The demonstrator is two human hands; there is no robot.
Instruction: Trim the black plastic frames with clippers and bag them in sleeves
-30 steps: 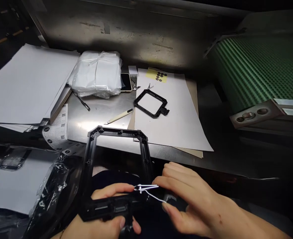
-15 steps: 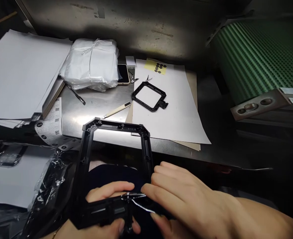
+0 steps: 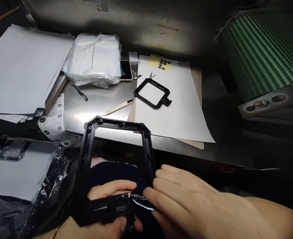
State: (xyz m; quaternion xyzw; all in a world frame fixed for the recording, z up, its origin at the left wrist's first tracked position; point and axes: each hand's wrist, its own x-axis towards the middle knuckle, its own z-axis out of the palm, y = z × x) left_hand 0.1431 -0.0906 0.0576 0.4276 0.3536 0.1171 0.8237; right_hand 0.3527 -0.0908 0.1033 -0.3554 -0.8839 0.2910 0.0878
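A black plastic frame [image 3: 85, 159], rectangular with cut corners and small screw posts, is tilted up in front of me. My left hand [image 3: 109, 212] grips its lower bar, thumb on the near side and fingers behind. In my right hand [image 3: 183, 202] are small shiny metal nippers [image 3: 138, 201], the two handles running back under my fingers. Their jaws are against the lower bar, close to my left thumb; what lies between them is too small to make out. A second black frame [image 3: 142, 98], with a tab at one corner, lies on a white sheet [image 3: 186, 113] on the metal bench.
A utility knife [image 3: 118, 107], a pen [image 3: 79, 91] and a phone [image 3: 126, 70] lie on the bench. Bundled plastic bags [image 3: 96, 63] and stacked paper [image 3: 27, 66] stand left, above a label strip [image 3: 51, 122]. A yellow sticker sheet [image 3: 158, 62] lies behind; a green ridged belt [image 3: 268, 56] is right.
The view has shifted slightly, so the bench things sit a little farther right. Both hands keep their hold, and the nippers' handles look slightly closer together.
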